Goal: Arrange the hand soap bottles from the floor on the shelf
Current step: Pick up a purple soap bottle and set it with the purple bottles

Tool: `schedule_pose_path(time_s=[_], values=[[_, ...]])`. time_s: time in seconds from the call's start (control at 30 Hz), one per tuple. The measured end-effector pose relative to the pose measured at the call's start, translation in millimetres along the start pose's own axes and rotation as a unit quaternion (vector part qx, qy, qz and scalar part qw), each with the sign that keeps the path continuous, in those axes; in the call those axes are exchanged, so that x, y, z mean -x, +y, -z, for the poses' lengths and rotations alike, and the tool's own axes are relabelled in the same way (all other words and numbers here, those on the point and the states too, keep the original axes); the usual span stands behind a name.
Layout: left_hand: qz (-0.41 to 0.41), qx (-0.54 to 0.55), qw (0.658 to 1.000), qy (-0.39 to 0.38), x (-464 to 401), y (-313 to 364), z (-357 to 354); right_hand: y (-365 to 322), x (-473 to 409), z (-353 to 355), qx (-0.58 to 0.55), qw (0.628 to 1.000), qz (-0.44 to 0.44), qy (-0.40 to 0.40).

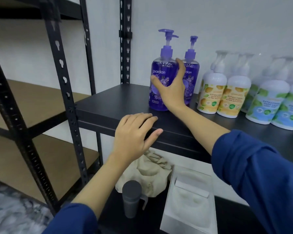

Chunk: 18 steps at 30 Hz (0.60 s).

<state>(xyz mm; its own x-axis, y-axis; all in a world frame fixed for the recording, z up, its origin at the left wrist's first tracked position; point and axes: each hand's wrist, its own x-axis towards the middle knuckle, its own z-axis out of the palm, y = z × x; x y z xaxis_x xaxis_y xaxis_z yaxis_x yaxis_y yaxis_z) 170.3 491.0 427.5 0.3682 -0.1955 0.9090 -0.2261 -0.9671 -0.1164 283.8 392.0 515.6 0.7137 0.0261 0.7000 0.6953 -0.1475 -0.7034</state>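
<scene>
While your head camera looks down along the racking, the black metal shelf unit [108, 105] fills most of the view, its dark top board carrying the bottles against a white wall [227, 22]. Beside it on the left stands a second rack [41, 105] with tan boards.

Your right hand [172, 88] reaches across the board, thumb and fingers curled round the front purple hand soap bottle [159, 85], which stands upright near the shelf's left end. A second purple bottle [191, 71] stands just behind and to its right, touching or nearly so; cannot tell which. Both have purple pump heads.

Your left hand [134, 134] lies flat on the shelf's front edge, fingers straight and slightly spread, holding nothing.

Right of the purple pair: white pump bottles with orange-fruit labels [225, 97], then white bottles with green-and-blue labels [274, 103], all upright in rows. Label text is too blurred to read fully.

Lower level, under the board: a white open box [191, 200], a crumpled beige cloth [152, 171], a grey lidded tumbler [131, 198] upright in front of the cloth. Blue sleeves [260, 174] on both arms.
</scene>
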Motion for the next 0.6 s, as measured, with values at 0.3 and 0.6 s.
schedule_pose_path(time_s=[0.3,0.6], values=[[0.008,-0.005,0.996,0.087,3.6,2.3,-13.9,11.3,1.3,7.7,0.101,0.994,-0.023,-0.02],[0.017,-0.005,0.994,0.107,4.1,4.5,-16.6,12.7,-1.8,8.2,0.058,0.996,-0.027,-0.058]])
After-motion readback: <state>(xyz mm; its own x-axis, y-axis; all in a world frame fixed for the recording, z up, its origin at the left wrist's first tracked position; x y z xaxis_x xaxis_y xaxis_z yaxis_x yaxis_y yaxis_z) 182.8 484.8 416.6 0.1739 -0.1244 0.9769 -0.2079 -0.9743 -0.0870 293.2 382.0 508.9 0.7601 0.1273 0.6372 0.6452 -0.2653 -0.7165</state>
